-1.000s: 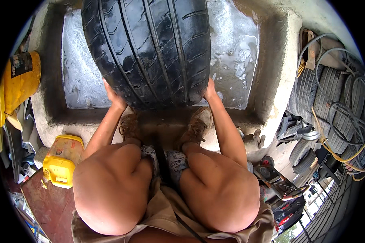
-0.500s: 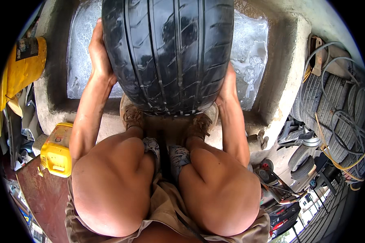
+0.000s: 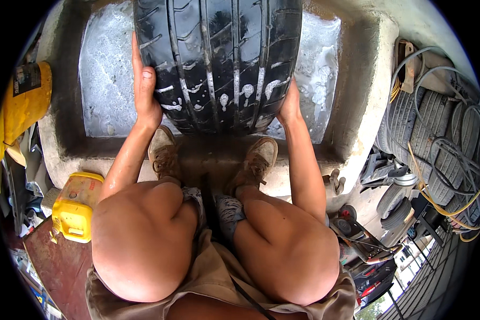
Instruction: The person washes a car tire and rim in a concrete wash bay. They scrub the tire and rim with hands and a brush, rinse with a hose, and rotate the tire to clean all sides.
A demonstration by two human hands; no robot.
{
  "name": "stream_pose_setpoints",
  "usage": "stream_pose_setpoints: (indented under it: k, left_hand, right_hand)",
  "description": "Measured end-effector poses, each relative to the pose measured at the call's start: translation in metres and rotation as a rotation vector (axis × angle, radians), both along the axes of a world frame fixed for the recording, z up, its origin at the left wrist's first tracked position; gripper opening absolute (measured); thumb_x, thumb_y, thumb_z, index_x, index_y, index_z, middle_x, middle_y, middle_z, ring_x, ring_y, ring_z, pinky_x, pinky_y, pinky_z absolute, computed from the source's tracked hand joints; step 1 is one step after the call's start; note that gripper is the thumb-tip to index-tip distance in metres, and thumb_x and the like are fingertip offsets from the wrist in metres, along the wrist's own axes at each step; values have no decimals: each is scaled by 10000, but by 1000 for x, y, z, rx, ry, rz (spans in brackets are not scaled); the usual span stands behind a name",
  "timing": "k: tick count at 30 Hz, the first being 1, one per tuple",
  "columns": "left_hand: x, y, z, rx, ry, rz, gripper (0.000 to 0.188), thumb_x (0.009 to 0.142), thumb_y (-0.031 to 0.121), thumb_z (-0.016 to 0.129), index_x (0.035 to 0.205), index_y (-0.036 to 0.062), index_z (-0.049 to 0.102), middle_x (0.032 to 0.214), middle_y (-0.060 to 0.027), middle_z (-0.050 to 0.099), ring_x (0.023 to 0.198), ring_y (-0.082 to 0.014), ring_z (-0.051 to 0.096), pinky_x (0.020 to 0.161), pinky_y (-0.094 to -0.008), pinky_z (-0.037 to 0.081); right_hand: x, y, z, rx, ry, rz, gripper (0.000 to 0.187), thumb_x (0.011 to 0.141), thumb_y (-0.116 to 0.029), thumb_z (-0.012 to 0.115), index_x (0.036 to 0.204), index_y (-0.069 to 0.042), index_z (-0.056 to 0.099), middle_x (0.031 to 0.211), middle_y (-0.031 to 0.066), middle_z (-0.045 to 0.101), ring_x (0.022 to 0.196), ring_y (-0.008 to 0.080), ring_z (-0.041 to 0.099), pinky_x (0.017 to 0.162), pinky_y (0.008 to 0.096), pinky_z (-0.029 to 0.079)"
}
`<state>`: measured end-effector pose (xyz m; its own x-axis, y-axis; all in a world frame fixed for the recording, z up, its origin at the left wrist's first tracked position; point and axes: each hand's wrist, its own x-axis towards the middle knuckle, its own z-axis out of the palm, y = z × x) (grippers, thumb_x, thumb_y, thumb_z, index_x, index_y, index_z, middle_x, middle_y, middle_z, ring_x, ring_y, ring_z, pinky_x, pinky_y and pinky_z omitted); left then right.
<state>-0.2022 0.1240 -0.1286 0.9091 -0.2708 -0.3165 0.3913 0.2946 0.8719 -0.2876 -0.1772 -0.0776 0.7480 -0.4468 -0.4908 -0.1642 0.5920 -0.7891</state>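
Note:
Between my hands a large black tyre (image 3: 221,58) stands upright over a concrete trough of foamy, greyish water (image 3: 109,74). White suds cling to the tread on its near side. My left hand (image 3: 145,93) presses against the tyre's left sidewall, with the thumb along the tread edge and the other fingers mostly hidden. On the opposite side, my right hand (image 3: 289,105) grips the right sidewall, its fingertips out of sight behind the tyre. Below the tyre are my brown shoes (image 3: 162,152) at the trough's near rim (image 3: 213,160).
A yellow jug (image 3: 74,213) stands at left by a reddish-brown board (image 3: 58,261), below a larger yellow container (image 3: 32,90). At right lie several worn tyres (image 3: 429,133), coiled grey hoses (image 3: 453,149), small wheels (image 3: 394,208) and a wheeled machine (image 3: 360,234).
The tyre has turned between my hands, bringing suds onto its near tread. Its lower edge sits a little farther away, showing more of my shoes. My left hand has shifted nearer along the sidewall.

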Motion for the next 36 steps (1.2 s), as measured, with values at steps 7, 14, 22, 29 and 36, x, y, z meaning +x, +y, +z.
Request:
stream_pose_setpoints:
  k: [7,14,22,29,36]
  left_hand:
    - [3,8,-14,-40,-6,11,689,916,604,430,1379,94,415,1340,-77,507,1177,-249,516,1003,-428,419]
    - [54,-10,-91,-159,-46,43,684,912,598,448,1380,100,420,1343,-78,510,1176,-255,522,1002,-437,423]
    - [8,-40,-41,-328,17,-118,659,917,584,441,1326,67,453,1257,-93,554,1131,-240,554,991,-411,438]
    - [52,-65,123,-32,160,-155,653,934,597,395,1273,53,521,1097,-104,633,936,-203,635,822,-354,534]
    - [79,-115,181,17,177,-337,562,961,521,414,1261,62,537,1102,-74,647,948,-151,633,824,-333,535]
  right_hand:
    - [-2,3,-33,30,81,74,510,958,-418,423,1253,-13,520,1118,96,619,980,211,609,855,334,508]
    - [-2,-24,-79,42,156,116,489,969,-412,409,1238,-26,544,1118,85,633,956,190,604,840,308,490]
    - [-44,2,-66,39,201,93,590,993,-465,344,1344,-6,462,1308,130,534,1153,228,509,1002,330,385]
    - [-18,33,36,128,173,58,728,959,-612,303,1347,-11,439,1264,148,547,1112,255,550,923,393,472]
    - [-8,2,84,103,197,-8,624,968,-571,329,1289,-63,493,1160,110,601,1019,231,597,875,385,501]
